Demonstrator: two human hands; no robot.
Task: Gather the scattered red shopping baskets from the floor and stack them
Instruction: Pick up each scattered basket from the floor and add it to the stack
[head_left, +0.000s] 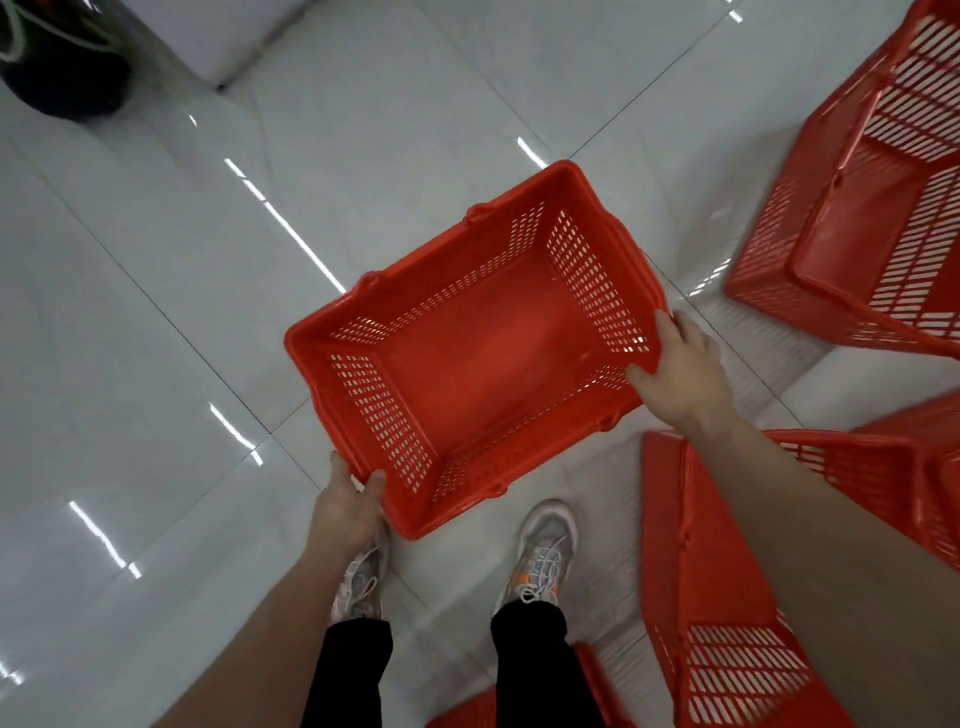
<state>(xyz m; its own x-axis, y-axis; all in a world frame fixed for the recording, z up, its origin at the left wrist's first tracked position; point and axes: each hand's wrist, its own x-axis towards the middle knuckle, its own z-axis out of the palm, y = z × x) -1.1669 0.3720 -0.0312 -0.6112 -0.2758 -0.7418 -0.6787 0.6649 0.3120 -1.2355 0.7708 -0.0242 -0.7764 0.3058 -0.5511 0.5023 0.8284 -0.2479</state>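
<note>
An empty red shopping basket (478, 353) with slotted walls sits upright in the middle of the view, above the white tiled floor. My left hand (350, 501) grips its near left corner. My right hand (678, 371) grips the rim at its right corner. A second red basket (862, 208) lies tilted on its side at the upper right. Another red basket (727, 597) lies tipped over at the lower right, partly hidden by my right forearm. A red basket edge (467, 714) shows at the bottom between my legs.
Glossy white floor tiles (156, 338) stretch to the left and ahead. A dark round object (62, 67) with a pale cord stands at the top left beside a white base (249, 41). My two sneakers (543, 558) stand just under the held basket.
</note>
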